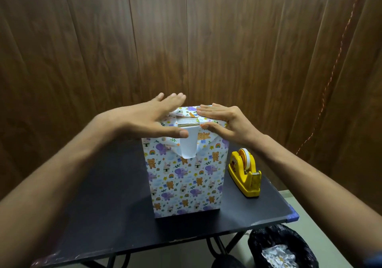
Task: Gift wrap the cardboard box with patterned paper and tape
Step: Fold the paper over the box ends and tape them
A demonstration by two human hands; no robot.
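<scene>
Both hands are up at the top end of the cardboard box (186, 176), which stands upright near the middle of the black table (99, 205), its sides already covered in patterned paper (182, 185) printed with elephants, bears and rainbows. The left hand (148, 118) lies flat with its fingers straight and slightly spread, palm on the left top edge, the thumb reaching across toward the centre. The right hand (225, 120) presses the right-side fold down, fingers straight and close together on the top, the thumb along the front edge. Between them a strip of bare cardboard (187, 122) shows, and a white flap of paper (187, 144) hangs down the front face, its plain side out.

This looks to me like the closing of the top end: side folds being flattened, the last flap not yet brought up. The next move, I would judge, calls for creasing that hanging flap, lifting it over the gap and holding it with one hand while the other fetches tape. The yellow tape dispenser (245, 172) sits just beside the box on the right, within easy reach of the right hand. A black-lined bin (281, 249) stands below the table's right corner.
</scene>
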